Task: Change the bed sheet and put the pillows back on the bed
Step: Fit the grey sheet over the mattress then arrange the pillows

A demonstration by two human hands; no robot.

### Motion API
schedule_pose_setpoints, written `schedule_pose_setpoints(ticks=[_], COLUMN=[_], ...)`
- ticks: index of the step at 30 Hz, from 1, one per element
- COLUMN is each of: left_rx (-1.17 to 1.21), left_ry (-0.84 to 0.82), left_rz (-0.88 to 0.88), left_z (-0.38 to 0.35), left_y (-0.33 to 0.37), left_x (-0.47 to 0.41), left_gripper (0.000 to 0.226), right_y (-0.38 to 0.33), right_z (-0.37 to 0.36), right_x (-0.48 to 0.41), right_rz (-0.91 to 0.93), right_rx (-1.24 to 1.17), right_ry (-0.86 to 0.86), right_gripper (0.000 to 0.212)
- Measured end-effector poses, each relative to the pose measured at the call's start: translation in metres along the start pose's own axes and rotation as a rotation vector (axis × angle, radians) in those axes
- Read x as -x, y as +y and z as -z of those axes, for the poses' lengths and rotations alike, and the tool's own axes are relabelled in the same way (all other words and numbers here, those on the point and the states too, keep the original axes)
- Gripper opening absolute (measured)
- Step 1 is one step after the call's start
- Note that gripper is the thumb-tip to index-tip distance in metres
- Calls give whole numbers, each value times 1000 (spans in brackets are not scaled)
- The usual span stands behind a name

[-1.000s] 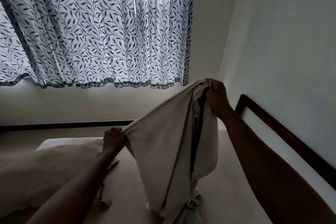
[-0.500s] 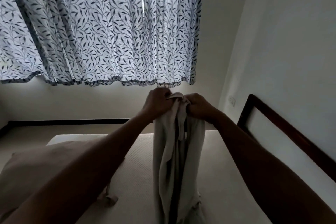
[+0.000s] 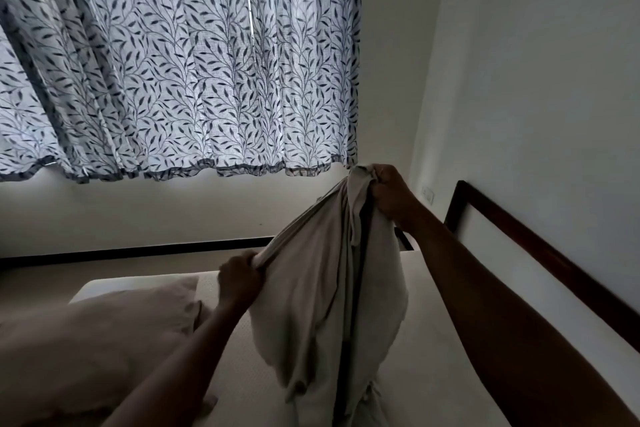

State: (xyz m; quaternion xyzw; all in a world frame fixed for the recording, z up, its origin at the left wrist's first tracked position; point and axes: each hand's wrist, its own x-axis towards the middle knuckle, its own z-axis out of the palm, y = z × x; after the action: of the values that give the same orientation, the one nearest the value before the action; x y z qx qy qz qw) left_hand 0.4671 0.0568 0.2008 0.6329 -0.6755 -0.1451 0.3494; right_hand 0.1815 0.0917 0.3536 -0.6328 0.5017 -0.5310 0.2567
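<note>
Apart go the hands: half a second back they were bunched together at the top of the sheet [image 3: 322, 288], and now the left hand [image 3: 239, 279] has dropped low and to the left while the right hand [image 3: 391, 191] sits high, just under the hem of the leaf-print curtain [image 3: 173, 62]. Both hands are curled tight round the pale cloth, the right clutching a gathered corner, the left gripping the edge farther down. That edge runs taut on a slant between them. Below, the sheet hangs in loose folds, a dark seam running down it, its lower end reaching the bare bed [image 3: 249, 385]. A pillow [image 3: 86, 340] lies on the bed, left of the left forearm. The dark wooden headboard [image 3: 540, 246] stands along the right-hand wall.
</note>
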Motion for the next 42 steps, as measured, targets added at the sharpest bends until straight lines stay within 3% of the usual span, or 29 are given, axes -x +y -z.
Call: schedule_pose_setpoints(ticks=[2, 4, 6, 8, 10, 14, 17, 19, 20, 23, 25, 30, 33, 35, 38, 42], left_rx=[-55, -48, -55, -89, -175, -165, -143, -125, -111, 3, 107, 131, 113, 146, 120, 239], left_ry=[70, 157, 219, 153, 77, -96, -165, -236, -262, -256, -212, -124, -189, -205, -3, 331], left_rz=[161, 303, 307, 178, -21, -266, -361, -358, -374, -413, -371, -233, 15, 197, 231, 122], left_z=[11, 29, 43, 51, 54, 62, 65, 72, 75, 69, 55, 12, -4, -4, 14, 73], left_y=[-23, -36, -35, -11, 30, 133, 178, 168, 159, 136, 113, 41, -4, -28, -26, 39], left_x=[-4, -9, -18, -29, -39, -50, -57, -62, -64, -56, -44, -2, 11, 15, 1, -58], left_gripper=[45, 28, 22, 44, 57, 52, 45, 51, 53, 40, 31, 36, 18, 17, 44, 54], right_y=[6, 13, 20, 23, 20, 18, 21, 19, 18, 13, 14, 0, -7, -9, -4, 18], right_z=[4, 13, 20, 19, 9, -35, -48, -50, -50, -46, -36, -9, 2, 12, 30, 40], right_x=[3, 5, 4, 5, 10, 11, 10, 9, 8, 5, 3, -3, -11, -15, -18, -9], right_rz=[6, -21, -54, -93, -103, -7, -51, -18, 38, 156, 174, 110, 114, 100, 72, -25], right_rx=[-1, 12, 44, 67, 56, 186, 160, 164, 209, 435, 482, 405, 214, 87, 126, 166], right_ry=[28, 96, 168, 165, 29, -241, -221, -246, -281, -356, -287, -63, 38, 116, 126, 72], right_gripper=[16, 23, 33, 31, 25, 24, 56, 76, 73, 31, 17, 28, 27, 30, 28, 34])
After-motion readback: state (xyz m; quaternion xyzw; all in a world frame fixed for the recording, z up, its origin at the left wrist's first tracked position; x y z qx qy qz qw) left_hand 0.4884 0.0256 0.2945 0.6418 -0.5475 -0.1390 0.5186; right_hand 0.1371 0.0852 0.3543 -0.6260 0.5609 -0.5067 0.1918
